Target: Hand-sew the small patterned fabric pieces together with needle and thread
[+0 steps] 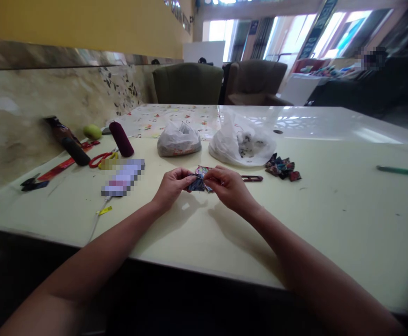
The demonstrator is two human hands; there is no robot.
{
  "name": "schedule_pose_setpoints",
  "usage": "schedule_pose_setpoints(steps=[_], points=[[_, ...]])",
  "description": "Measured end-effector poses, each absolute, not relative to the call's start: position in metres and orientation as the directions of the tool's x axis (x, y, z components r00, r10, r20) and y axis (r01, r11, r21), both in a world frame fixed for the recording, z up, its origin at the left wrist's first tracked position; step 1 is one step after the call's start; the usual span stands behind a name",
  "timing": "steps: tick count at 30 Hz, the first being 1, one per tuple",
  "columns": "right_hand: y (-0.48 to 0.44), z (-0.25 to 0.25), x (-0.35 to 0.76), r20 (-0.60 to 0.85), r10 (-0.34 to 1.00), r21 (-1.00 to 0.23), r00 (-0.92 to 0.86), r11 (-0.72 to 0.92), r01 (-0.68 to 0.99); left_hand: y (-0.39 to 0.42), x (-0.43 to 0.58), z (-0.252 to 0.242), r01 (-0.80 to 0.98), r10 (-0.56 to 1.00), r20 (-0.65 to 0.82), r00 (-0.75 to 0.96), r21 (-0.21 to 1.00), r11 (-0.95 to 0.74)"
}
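Observation:
Near the middle of the table, my left hand (176, 183) pinches a small dark patterned cloth piece (197, 183) between thumb and fingers. My right hand (227, 185) is closed at the cloth's right edge, its fingertips pressed together; whatever they hold is too small to make out. Behind the fingertips shows a colourful patterned piece (204, 171). A dark red flat tool with slots (253, 178) lies just right of my right hand. Farther right sits a small heap of dark patterned cloth pieces (283, 167).
Two white plastic bags (179, 139) (242, 142) stand behind my hands. On the left lie a phone (123, 177) with a cable, scissors (102, 159), a maroon cylinder (121, 139) and a green fruit (92, 131). A green pen-like object (395, 170) lies far right. Armchairs (188, 84) stand beyond the table.

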State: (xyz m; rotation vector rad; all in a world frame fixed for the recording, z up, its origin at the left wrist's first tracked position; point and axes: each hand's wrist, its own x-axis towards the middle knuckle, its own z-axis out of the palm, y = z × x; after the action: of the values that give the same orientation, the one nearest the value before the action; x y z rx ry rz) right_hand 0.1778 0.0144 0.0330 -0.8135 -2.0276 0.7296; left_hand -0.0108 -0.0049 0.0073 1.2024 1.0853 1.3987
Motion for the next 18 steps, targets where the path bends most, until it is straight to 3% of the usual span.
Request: schedule_pose_setpoints(steps=[7,18], points=[[0.0181,0.0311,0.1806,0.504,0.732,-0.638,-0.459,0.673,0.373,-0.0063,-0.0114,0.0055,-0.117,0.992,0.119,-0.041,0.986,-0.123],[0.0165,0.0307,0.1804,0.494,0.728,-0.634,-0.475,0.676,0.376,-0.0088,-0.0087,0.0082,-0.129,0.991,0.125,-0.054,0.983,-0.131]])
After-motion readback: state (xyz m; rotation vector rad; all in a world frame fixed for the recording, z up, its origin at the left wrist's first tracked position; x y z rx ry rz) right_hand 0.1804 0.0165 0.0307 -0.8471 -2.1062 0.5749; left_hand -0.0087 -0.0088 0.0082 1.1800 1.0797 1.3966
